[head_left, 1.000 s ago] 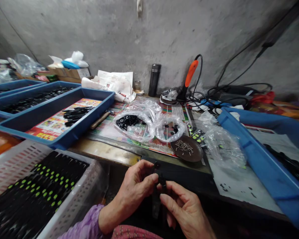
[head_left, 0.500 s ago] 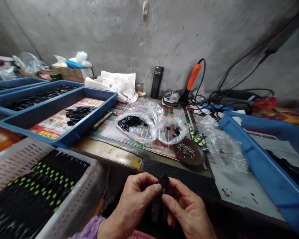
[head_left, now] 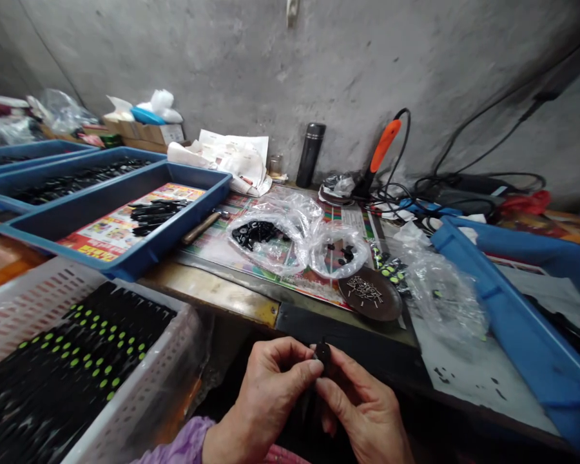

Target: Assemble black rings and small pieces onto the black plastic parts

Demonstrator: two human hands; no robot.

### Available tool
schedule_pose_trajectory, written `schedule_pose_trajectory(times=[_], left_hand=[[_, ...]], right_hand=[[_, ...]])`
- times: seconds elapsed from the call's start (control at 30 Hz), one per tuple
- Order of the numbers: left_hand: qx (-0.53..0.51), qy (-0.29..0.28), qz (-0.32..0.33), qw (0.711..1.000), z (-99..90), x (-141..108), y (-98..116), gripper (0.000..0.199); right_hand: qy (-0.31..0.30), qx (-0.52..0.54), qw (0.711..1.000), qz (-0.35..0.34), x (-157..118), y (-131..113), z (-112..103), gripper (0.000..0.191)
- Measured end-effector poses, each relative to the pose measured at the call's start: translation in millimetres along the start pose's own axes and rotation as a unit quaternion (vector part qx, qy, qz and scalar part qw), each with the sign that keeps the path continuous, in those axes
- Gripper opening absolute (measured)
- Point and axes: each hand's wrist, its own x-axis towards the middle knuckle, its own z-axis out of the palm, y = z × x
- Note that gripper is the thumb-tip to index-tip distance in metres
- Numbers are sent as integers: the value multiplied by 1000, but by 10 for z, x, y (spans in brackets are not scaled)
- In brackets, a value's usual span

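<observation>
Two hands, left hand (head_left: 270,393) and right hand (head_left: 362,412) pinching a small black part (head_left: 323,353), cluttered table (head_left: 212,296), blue plastic trays (head_left: 125,267), white slotted crate (head_left: 33,303), rough concrete wall (head_left: 290,64)

hands (head_left: 270,399) | pinching small black part (head_left: 323,352) | white plastic crate (head_left: 181,348) nearby

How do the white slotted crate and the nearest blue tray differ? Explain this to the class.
The white crate has slotted walls, while the blue tray has solid ones. The crate is packed with rows of black pieces with green dots; the tray holds only a small heap of plain black pieces. The tray is lined with a printed flyer. Both are open-topped containers.
</observation>
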Motion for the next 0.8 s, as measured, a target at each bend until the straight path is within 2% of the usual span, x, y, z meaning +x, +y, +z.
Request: schedule_pose_trajectory(times=[0.07, 0.13, 0.23, 0.37, 0.53, 0.6, 0.67, 0.8], left_hand=[[-19, 6, 3, 1000, 21, 1, -2, 28], [-45, 3, -6, 999, 43, 0, 0, 31], [-82, -19, -22, 996, 61, 1, -12, 35], [-89, -51, -21, 994, 41, 7, -89, 34], [-53, -53, 1, 997, -9, 24, -184, 33], [5, -28, 28, 999, -32, 24, -192, 29], [80, -1, 49, 996, -54, 16, -193, 25], [156, 8, 48, 987, -74, -6, -209, 24]], right_hand=[[17, -19, 1000, -11, -1, 21, -19, 37], [1, -47, 998, -37, 13, 72, -63, 34], [-24, -85, 994, -67, 36, 188, -140, 33], [-16, -115, 990, -77, 35, 290, -188, 35], [-16, -170, 976, -133, 74, 154, -177, 29], [-20, -172, 978, -114, 109, 48, -164, 31], [-23, -155, 986, -59, 143, -43, -149, 39], [-53, -141, 988, 22, 190, -133, -114, 44]])
